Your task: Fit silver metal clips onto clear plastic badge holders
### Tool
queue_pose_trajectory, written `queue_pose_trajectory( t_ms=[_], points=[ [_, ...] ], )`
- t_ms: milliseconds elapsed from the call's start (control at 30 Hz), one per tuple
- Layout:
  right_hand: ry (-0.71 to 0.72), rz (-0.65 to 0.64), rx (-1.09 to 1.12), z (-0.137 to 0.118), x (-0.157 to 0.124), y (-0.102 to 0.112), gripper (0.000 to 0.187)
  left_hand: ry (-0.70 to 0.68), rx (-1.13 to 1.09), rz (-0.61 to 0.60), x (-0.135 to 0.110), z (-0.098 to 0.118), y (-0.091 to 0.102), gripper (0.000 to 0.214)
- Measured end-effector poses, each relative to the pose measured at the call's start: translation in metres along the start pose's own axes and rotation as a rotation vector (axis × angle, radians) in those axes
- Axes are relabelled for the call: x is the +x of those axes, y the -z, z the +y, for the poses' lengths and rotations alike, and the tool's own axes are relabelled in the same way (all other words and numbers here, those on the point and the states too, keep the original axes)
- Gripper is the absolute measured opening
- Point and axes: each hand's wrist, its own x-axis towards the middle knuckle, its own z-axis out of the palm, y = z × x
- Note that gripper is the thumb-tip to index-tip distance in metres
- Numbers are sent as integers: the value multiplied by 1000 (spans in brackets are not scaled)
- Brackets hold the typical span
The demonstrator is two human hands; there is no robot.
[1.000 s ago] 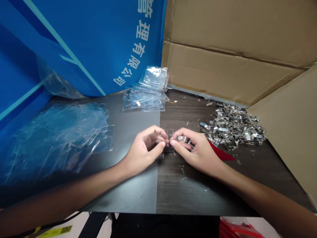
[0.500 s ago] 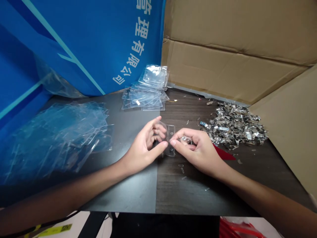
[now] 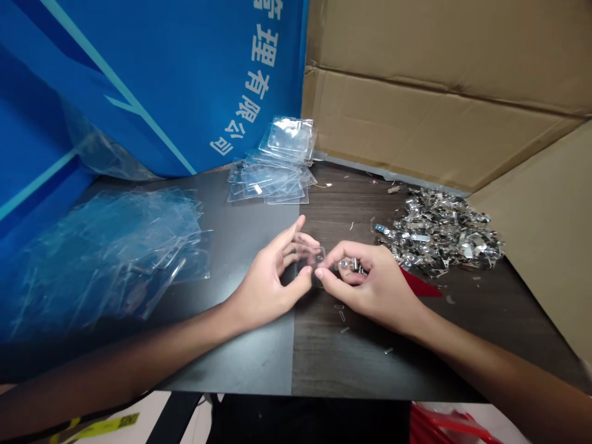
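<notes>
My left hand point(image 3: 280, 268) holds a clear plastic badge holder point(image 3: 319, 256) between thumb and fingers over the middle of the table. The holder's holed edge faces right. Opposite it, my right hand point(image 3: 365, 274) pinches a badge clip with thumb and forefinger at that edge. The metal body of the badge clip point(image 3: 349, 264) shows in the curl of the right fingers; its strap end is mostly hidden by the fingertips. Whether the strap passes through a hole I cannot tell.
A heap of metal badge clips point(image 3: 446, 231) lies to the right, a red piece point(image 3: 420, 283) beside it. Loose clear holders point(image 3: 115, 246) spread at the left; another pile of holders point(image 3: 277, 176) sits at the back. Cardboard point(image 3: 416, 117) and a blue banner point(image 3: 152, 80) wall the table.
The holder has tilted between my hands, and its edge shows less. More of the clip's metal body shows in my right hand. Both hands stay in about the same place.
</notes>
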Motion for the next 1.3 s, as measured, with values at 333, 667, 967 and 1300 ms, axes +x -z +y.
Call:
queue_pose_trajectory(
  t_ms=[333,667,967,1300],
  points=[
    [-59,5,101,2,-1,1,20,4,1,29,5,-5,3,88],
    [-14,-169,156,2,-2,-2,9,-47,134,-35,-4,-4,6,92],
    [-35,-180,131,10,-2,5,12,-49,56,-22,-4,1,1,84],
    [45,-282,86,19,-3,1,30,-53,93,17,0,5,3,64]
  ],
)
